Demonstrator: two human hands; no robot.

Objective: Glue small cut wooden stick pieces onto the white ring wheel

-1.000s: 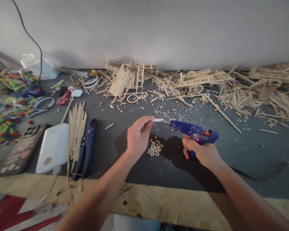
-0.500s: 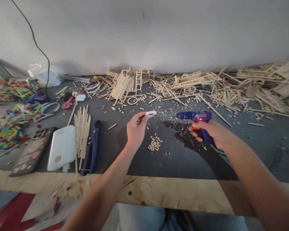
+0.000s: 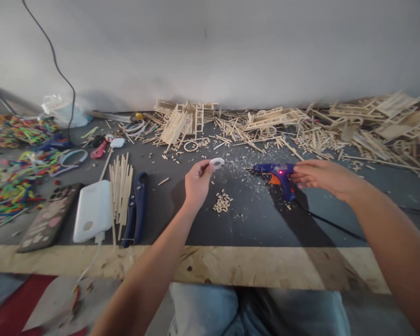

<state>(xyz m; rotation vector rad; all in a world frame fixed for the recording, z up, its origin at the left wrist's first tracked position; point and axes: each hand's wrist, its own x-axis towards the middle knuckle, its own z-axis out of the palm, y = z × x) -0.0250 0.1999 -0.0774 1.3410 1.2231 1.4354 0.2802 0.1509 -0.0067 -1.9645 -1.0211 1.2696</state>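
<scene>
My left hand (image 3: 197, 182) pinches a small white ring (image 3: 217, 163) between thumb and fingers, held just above the dark table top (image 3: 252, 224). A blue glue gun (image 3: 276, 173) with a lit red light lies on its side on the table, nozzle pointing left toward the ring. My right hand (image 3: 324, 177) hovers at the gun's rear end with fingers loosened and spread, no longer wrapped round the handle. A small heap of cut wooden bits (image 3: 222, 203) lies below the ring.
A bundle of wooden sticks (image 3: 121, 186), a blue cutter (image 3: 136, 207), a white power bank (image 3: 93, 210) and a phone (image 3: 49, 217) lie at left. Stick frames (image 3: 182, 121) and scraps line the back wall. Coloured strips (image 3: 10, 172) pile at far left. The gun's cable (image 3: 329, 223) runs right.
My right hand has set the glue gun down on the table and let go of it. My left hand has drawn the white ring away from the nozzle and turned it.
</scene>
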